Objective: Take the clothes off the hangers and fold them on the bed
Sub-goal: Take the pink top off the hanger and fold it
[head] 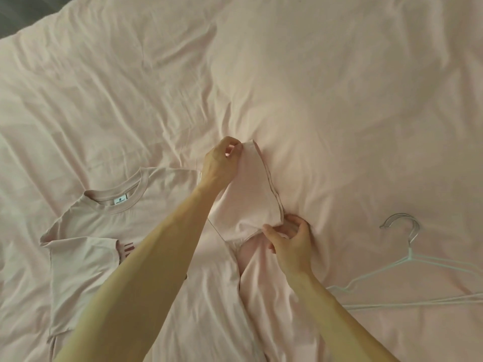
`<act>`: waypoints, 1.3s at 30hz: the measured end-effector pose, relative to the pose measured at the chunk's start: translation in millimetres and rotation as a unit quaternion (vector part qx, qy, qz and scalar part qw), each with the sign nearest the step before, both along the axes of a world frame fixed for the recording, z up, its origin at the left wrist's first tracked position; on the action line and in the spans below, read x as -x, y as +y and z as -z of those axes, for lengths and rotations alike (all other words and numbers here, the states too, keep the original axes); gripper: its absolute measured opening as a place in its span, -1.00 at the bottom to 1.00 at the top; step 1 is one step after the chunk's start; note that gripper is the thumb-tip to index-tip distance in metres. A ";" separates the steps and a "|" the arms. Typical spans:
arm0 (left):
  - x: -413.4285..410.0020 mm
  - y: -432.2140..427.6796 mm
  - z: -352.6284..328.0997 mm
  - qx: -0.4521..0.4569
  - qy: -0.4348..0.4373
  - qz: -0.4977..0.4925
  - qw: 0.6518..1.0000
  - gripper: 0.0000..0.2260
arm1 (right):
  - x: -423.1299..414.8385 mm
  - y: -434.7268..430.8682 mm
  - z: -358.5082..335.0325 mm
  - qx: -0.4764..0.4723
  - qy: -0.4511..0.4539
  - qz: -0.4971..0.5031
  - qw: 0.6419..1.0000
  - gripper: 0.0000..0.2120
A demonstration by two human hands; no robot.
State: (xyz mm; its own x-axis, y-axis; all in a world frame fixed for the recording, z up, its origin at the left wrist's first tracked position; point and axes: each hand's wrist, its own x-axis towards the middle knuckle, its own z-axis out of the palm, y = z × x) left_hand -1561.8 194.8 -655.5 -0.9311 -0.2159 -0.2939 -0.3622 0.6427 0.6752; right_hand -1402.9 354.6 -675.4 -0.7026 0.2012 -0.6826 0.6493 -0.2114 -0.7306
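Left hand (218, 165), right hand (290, 241) pinching shirt sleeve (248, 189), hanger (409, 253) nearby

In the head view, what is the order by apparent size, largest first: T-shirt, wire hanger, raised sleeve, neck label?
1. T-shirt
2. wire hanger, cut by the frame edge
3. raised sleeve
4. neck label

head cam, looks fwd and down, close over bed (313, 74)

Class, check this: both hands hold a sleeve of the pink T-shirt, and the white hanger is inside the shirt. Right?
No. The head view shows the white hanger lying on the bed, right of the pink T-shirt. The left hand and right hand do hold its sleeve.
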 end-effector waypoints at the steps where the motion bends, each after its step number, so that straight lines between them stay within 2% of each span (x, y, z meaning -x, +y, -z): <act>1: 1.0 1.4 -3.1 -0.004 -0.009 0.002 1.000 -0.84 | 1.9 -2.2 2.1 -0.001 -0.002 -0.011 1.000 -0.58; 4: -0.1 0.8 -12.7 -0.029 -0.084 0.033 0.996 -0.84 | 6.0 -8.3 4.2 -0.067 0.034 -0.047 0.996 -0.92; 8: -13.6 -25.9 -25.7 -0.135 -0.121 0.037 0.983 -0.83 | -3.3 -27.7 -18.0 -0.131 0.144 -0.047 0.980 -0.88; 10: -29.9 -54.6 -34.1 -0.190 -0.114 0.005 0.975 -0.84 | -18.3 -49.0 -27.7 -0.159 0.183 -0.108 0.964 -0.87; 11: -41.7 -73.9 -37.0 -0.211 -0.118 -0.013 0.970 -0.83 | -28.8 -63.0 -29.4 -0.179 0.198 -0.161 0.950 -0.88; 13: -70.5 -116.3 -40.5 -0.252 -0.150 -0.051 0.955 -0.74 | -49.8 -91.1 -26.5 -0.249 0.240 -0.275 0.897 -0.98; 15: -104.7 -162.0 -37.3 -0.298 -0.192 -0.104 0.929 -0.59 | -67.6 -118.1 -19.7 -0.292 0.286 -0.367 0.836 -0.92; 16: -125.2 -181.1 -35.9 -0.299 -0.204 -0.141 0.921 -0.61 | -77.2 -129.0 -16.0 -0.267 0.282 -0.422 0.819 -0.85; 18: -158.6 -208.7 -30.1 -0.256 -0.213 -0.222 0.917 -0.77 | -89.7 -139.8 -8.8 -0.208 0.250 -0.529 0.784 -0.72; 19: -172.3 -218.9 -23.3 -0.214 -0.215 -0.272 0.913 -0.83 | -93.9 -141.3 -5.8 -0.181 0.231 -0.561 0.774 -0.68; 20: -184.8 -225.5 -16.1 -0.177 -0.221 -0.313 0.907 -0.85 | -99.0 -139.3 -3.5 -0.164 0.209 -0.563 0.783 -0.68; 22: -200.2 -229.8 -2.3 -0.145 -0.236 -0.338 0.900 -0.77 | -104.8 -134.9 3.1 -0.173 0.155 -0.500 0.834 -0.86; 23: -206.2 -228.0 3.7 -0.147 -0.238 -0.332 0.901 -0.73 | -105.4 -133.4 6.8 -0.188 0.119 -0.455 0.862 -0.89; 25: -209.2 -217.3 11.9 -0.131 -0.210 -0.293 0.924 -0.68 | -101.5 -128.7 12.4 -0.189 0.019 -0.355 0.915 -0.79; 28: -205.2 -205.6 21.3 -0.101 -0.179 -0.252 0.946 -0.62 | -84.1 -128.4 12.2 -0.090 -0.119 -0.191 0.970 -0.75; 30: -200.2 -202.1 30.4 -0.115 -0.192 -0.255 0.941 -0.63 | -68.9 -127.7 7.7 0.014 -0.162 -0.091 0.983 -0.75; 33: -197.3 -201.2 41.2 -0.130 -0.188 -0.297 0.927 -0.76 | -51.5 -125.5 2.5 0.153 -0.203 0.013 0.967 -0.75; 35: -201.2 -204.1 45.8 -0.124 -0.180 -0.329 0.919 -0.78 | -46.2 -125.8 3.5 0.182 -0.219 0.045 0.958 -0.71; 39: -209.6 -207.4 38.9 -0.056 -0.209 -0.331 0.919 -0.77 | -44.9 -125.6 8.0 0.175 -0.240 0.044 0.954 -0.68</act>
State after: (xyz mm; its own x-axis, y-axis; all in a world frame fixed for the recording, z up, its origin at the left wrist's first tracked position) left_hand -1352.3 -12.6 -694.4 -0.4082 -0.6398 -0.6511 -0.8908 0.1234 0.4372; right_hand -1358.0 229.0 -683.4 -0.2830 -0.0548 -0.9575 0.8595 -0.4576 -0.2278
